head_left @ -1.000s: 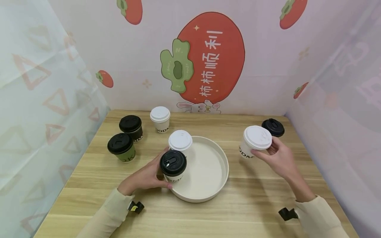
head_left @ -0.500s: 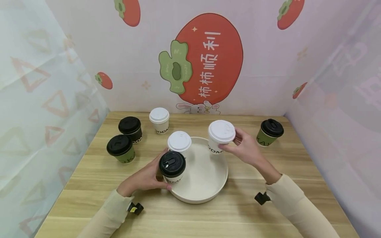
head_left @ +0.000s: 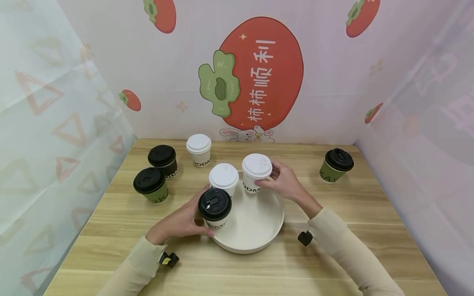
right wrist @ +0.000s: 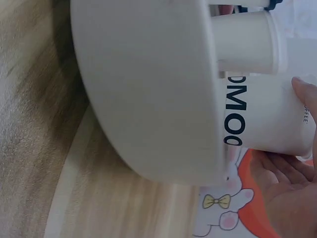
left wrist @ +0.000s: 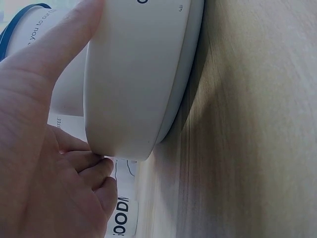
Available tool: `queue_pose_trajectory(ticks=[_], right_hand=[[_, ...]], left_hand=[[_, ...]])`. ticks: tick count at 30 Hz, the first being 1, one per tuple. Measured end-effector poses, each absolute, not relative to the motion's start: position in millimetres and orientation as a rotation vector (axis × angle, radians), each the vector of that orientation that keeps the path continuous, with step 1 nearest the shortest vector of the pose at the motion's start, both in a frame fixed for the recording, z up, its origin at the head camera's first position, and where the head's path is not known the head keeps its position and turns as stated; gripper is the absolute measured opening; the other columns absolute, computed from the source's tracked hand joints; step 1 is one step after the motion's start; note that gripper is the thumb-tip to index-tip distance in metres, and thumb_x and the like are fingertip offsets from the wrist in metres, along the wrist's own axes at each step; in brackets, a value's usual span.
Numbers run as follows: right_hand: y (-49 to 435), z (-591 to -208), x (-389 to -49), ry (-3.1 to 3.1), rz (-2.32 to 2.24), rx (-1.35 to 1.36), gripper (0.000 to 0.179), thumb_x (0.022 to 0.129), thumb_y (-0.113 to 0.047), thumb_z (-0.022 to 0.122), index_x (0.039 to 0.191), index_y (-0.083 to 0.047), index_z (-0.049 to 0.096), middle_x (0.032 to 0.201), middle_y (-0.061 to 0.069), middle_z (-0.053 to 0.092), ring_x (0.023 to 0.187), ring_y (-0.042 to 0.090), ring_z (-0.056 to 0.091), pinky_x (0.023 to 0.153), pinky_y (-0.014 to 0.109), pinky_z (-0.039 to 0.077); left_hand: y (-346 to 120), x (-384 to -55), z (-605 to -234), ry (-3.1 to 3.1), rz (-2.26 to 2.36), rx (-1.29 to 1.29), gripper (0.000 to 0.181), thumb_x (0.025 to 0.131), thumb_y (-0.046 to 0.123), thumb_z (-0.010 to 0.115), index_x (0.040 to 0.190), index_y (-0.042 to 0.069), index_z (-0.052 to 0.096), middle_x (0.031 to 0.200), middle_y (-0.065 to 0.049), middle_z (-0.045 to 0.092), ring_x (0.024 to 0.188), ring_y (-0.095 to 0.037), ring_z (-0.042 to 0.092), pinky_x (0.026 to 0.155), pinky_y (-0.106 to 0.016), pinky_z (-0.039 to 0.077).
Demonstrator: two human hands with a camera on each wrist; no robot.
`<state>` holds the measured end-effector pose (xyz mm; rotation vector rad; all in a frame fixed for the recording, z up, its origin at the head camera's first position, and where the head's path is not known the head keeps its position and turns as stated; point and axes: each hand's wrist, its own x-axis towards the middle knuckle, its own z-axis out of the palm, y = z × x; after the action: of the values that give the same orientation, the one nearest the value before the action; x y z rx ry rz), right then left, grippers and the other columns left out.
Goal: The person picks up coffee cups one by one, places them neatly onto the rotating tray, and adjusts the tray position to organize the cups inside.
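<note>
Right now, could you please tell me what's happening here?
A person's right hand holds a white-lidded cup at the far side of a round tray, while the left hand grips the tray's left edge. Another white-lidded cup and a black-lidded cup stand in the tray. Four more cups stand on the wooden table.

The counter [head_left: 259, 277] is pale striped wood. A round cream tray [head_left: 255, 224] seems to sit flat on it, its underside hard to see. To its left stand a green cup [head_left: 156, 193] and black cup [head_left: 169, 168]; behind, a white cup [head_left: 200, 157]; right, a second green cup [head_left: 331, 172].
</note>
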<state>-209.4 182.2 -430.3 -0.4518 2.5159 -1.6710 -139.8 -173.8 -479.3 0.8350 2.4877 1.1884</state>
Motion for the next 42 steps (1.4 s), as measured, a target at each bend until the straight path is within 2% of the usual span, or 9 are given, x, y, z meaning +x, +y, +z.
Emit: queue_pose_trajectory(ticks=[8, 13, 19, 23, 27, 33, 42], right_hand=[[183.3, -448.2, -215.3, 2.513, -1.618, -0.442, 0.08, 0.079, -0.017, 0.095, 0.146, 0.001, 0.055, 0.144, 0.021, 0.063, 0.137, 0.037, 0.062, 0.117, 0.044, 0.051], [183.6, -453.0, -216.6, 2.56, -1.551, -0.451, 0.083, 0.076, -0.021, 0.098, 0.145, -0.002, 0.056, 0.145, 0.017, 0.063, 0.14, 0.034, 0.06, 0.118, 0.042, 0.049], [183.0, -456.2, -218.8, 2.575, -1.545, -0.501, 0.081, 0.075, -0.018, 0.098, 0.143, -0.002, 0.058, 0.144, 0.017, 0.065, 0.14, 0.034, 0.06, 0.119, 0.041, 0.048], [183.1, -458.2, -218.5, 2.574, -1.533, -0.521, 0.084, 0.075, -0.019, 0.098, 0.146, -0.002, 0.056, 0.147, 0.017, 0.063, 0.142, 0.034, 0.059, 0.12, 0.041, 0.047], [188.1, -456.0, -215.9, 2.601, -1.471, -0.521, 0.09, 0.076, -0.027, 0.098, 0.151, -0.003, 0.053, 0.151, 0.016, 0.06, 0.144, 0.034, 0.056, 0.121, 0.042, 0.046], [212.0, -439.6, -202.6, 2.687, -1.411, -0.506, 0.085, 0.081, -0.031, 0.095, 0.151, -0.006, 0.053, 0.152, 0.016, 0.06, 0.144, 0.037, 0.056, 0.123, 0.049, 0.044], [264.3, -433.9, -169.6, 2.785, -1.391, -0.344, 0.081, 0.094, -0.034, 0.082, 0.156, 0.003, 0.044, 0.156, 0.026, 0.052, 0.148, 0.043, 0.049, 0.126, 0.055, 0.039]], left_hand=[[-172.2, -140.0, -479.2, 2.49, 1.179, 0.831, 0.14, 0.073, 0.045, 0.097, 0.171, 0.015, 0.002, 0.179, -0.013, 0.002, 0.166, -0.035, 0.011, 0.132, -0.061, 0.018], [-171.2, -139.7, -478.6, 2.484, 1.19, 0.837, 0.139, 0.074, 0.044, 0.097, 0.172, 0.015, 0.002, 0.179, -0.013, 0.002, 0.166, -0.035, 0.011, 0.132, -0.062, 0.018], [-171.7, -138.7, -479.7, 2.495, 1.191, 0.838, 0.14, 0.074, 0.048, 0.096, 0.171, 0.014, 0.002, 0.179, -0.014, 0.003, 0.165, -0.037, 0.012, 0.131, -0.063, 0.019], [-172.0, -137.9, -481.2, 2.502, 1.185, 0.836, 0.14, 0.073, 0.049, 0.096, 0.171, 0.014, 0.003, 0.179, -0.014, 0.004, 0.165, -0.037, 0.014, 0.131, -0.063, 0.021], [-172.0, -137.6, -481.8, 2.499, 1.191, 0.83, 0.14, 0.073, 0.048, 0.097, 0.171, 0.013, 0.003, 0.179, -0.015, 0.004, 0.165, -0.038, 0.014, 0.131, -0.063, 0.02], [-171.4, -137.1, -481.9, 2.502, 1.182, 0.826, 0.14, 0.073, 0.048, 0.097, 0.171, 0.011, 0.003, 0.179, -0.016, 0.004, 0.165, -0.038, 0.014, 0.131, -0.063, 0.021], [-171.6, -136.3, -478.4, 2.503, 1.198, 0.83, 0.139, 0.073, 0.043, 0.098, 0.171, 0.011, 0.004, 0.178, -0.017, 0.005, 0.164, -0.039, 0.014, 0.13, -0.064, 0.02]])
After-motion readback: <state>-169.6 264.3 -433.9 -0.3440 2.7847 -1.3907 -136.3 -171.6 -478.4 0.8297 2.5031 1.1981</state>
